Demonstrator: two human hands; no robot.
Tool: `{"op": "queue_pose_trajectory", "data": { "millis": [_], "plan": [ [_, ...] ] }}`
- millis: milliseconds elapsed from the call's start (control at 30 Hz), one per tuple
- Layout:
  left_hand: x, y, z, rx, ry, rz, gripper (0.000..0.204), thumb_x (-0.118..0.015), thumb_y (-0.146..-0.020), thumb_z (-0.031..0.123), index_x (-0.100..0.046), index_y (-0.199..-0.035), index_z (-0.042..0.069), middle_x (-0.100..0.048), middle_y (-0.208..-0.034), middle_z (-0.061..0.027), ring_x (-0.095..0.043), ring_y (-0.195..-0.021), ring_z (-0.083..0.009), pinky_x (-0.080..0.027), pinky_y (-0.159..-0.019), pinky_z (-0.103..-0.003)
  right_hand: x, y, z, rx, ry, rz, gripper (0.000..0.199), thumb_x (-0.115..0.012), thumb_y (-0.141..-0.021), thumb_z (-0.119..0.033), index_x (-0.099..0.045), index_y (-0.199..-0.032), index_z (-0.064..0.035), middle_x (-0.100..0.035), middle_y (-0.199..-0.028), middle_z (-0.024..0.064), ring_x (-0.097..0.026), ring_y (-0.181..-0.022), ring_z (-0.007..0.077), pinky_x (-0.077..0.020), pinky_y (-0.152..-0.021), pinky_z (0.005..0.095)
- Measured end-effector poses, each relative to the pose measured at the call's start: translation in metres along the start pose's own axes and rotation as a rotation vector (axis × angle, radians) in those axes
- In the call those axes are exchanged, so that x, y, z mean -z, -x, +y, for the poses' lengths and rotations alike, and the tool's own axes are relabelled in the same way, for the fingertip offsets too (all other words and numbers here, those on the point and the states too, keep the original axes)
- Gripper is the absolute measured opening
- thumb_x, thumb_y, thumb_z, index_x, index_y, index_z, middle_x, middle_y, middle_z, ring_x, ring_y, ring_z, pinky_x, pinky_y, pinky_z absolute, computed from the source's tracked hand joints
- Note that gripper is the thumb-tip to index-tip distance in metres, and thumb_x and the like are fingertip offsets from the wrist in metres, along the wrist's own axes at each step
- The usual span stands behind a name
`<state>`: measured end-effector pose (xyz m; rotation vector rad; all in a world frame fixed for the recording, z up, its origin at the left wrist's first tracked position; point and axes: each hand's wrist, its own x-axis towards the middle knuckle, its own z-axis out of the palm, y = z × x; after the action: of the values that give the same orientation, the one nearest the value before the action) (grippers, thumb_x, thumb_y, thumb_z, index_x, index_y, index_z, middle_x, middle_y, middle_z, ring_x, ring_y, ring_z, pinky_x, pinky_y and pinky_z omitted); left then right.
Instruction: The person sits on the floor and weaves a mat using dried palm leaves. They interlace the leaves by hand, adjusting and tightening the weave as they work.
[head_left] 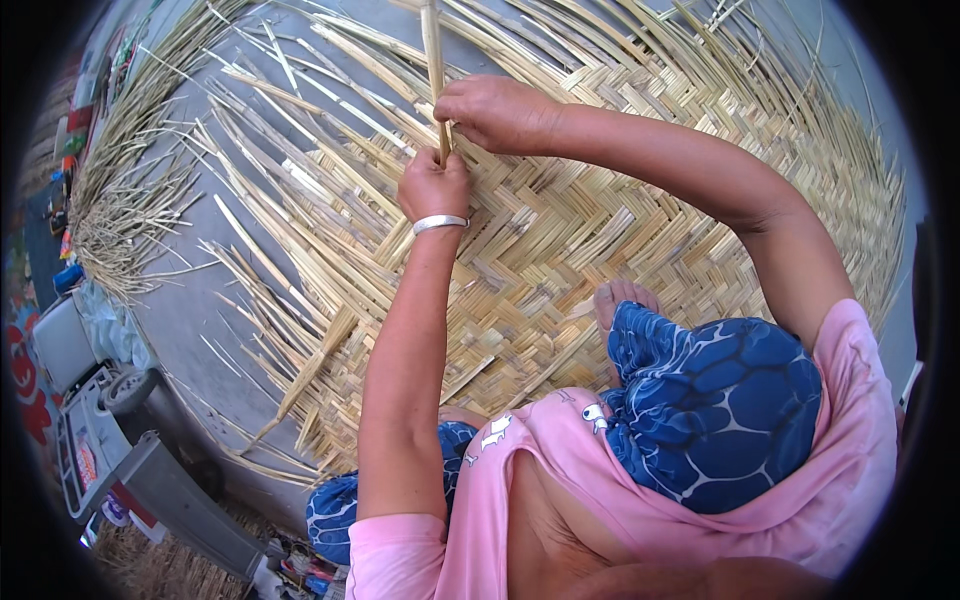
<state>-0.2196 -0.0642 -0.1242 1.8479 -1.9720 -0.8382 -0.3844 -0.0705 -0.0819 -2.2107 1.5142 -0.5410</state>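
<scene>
Both of my hands are closed around one pale flattened reed strip [433, 50], which stands up from the far side of a woven reed mat [540, 260]. My left hand [435, 187], with a silver bangle at the wrist, grips the strip low down, close to the weave. Just above it and to the right, my right hand [500, 115] pinches the same strip between thumb and fingers. The mat has a zigzag weave, and long unwoven strip ends [290, 190] fan out from its left and far edges. Under my hands, the strip's lower end is hidden.
A bundle of loose reeds [120, 210] lies on the grey floor [190, 330] at the far left. Nearer on the left is a grey plastic wheeled thing [150, 480], perhaps a cart. My bare foot [622, 300] rests on the mat, beside my blue-patterned trouser leg [710, 410].
</scene>
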Motion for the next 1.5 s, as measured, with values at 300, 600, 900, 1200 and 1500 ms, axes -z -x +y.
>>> {"op": "queue_pose_trajectory", "data": {
  "millis": [300, 600, 900, 1200, 1500],
  "plan": [
    [0.003, -0.002, 0.009, 0.168, 0.280, 0.105, 0.019, -0.061, -0.068, 0.020, -0.063, -0.070, 0.001, -0.060, -0.060, -0.0157, -0.057, -0.054, -0.0252, -0.047, -0.059, -0.035, -0.033, -0.057, 0.020, -0.259, -0.183, -0.030, 0.028, -0.055, -0.077, -0.004, -0.060, -0.104, -0.0031, -0.064, -0.098, 0.0182, -0.061, -0.092, 0.0359, -0.0485, -0.080, 0.0406],
    [0.000, -0.002, -0.008, 0.242, 0.600, 0.092, 0.017, -0.063, -0.069, 0.015, -0.064, -0.073, -0.002, -0.061, -0.060, -0.0055, -0.050, -0.054, -0.0097, -0.045, -0.056, -0.028, -0.035, -0.081, 0.005, -0.327, -0.176, 0.006, 0.022, -0.057, -0.072, -0.010, -0.053, -0.091, 0.0008, -0.063, -0.084, 0.0223, -0.061, -0.083, 0.0406, -0.0474, -0.070, 0.0470],
    [0.003, 0.002, -0.006, 0.240, 0.689, 0.095, 0.013, -0.063, -0.073, 0.009, -0.060, -0.071, -0.003, -0.058, -0.060, -0.0028, -0.047, -0.051, -0.0063, -0.041, -0.047, -0.026, -0.043, -0.090, 0.021, -0.545, -0.302, -0.283, 0.037, -0.070, -0.067, -0.019, -0.064, -0.099, -0.0011, -0.067, -0.095, 0.0169, -0.066, -0.083, 0.0303, -0.0525, -0.072, 0.0425],
    [0.004, 0.002, -0.004, 0.313, 0.786, 0.085, 0.012, -0.063, -0.076, 0.009, -0.056, -0.073, 0.000, -0.055, -0.058, -0.0059, -0.046, -0.036, -0.0113, -0.038, -0.034, -0.025, -0.035, -0.068, 0.026, -0.573, -0.976, -0.204, 0.023, -0.072, -0.068, -0.014, -0.060, -0.086, -0.0063, -0.060, -0.077, 0.0026, -0.055, -0.071, 0.0128, -0.0432, -0.066, 0.0284],
    [0.002, -0.006, -0.011, 0.386, 0.829, -0.013, 0.015, -0.064, -0.078, 0.012, -0.056, -0.079, -0.001, -0.055, -0.060, -0.0052, -0.046, -0.037, -0.0114, -0.038, -0.034, -0.026, -0.006, -0.047, 0.015, -0.497, -1.123, -0.240, 0.022, -0.070, -0.071, -0.016, -0.062, -0.090, -0.0079, -0.058, -0.077, -0.0012, -0.052, -0.072, 0.0093, -0.0400, -0.068, 0.0240]
  ]
}}
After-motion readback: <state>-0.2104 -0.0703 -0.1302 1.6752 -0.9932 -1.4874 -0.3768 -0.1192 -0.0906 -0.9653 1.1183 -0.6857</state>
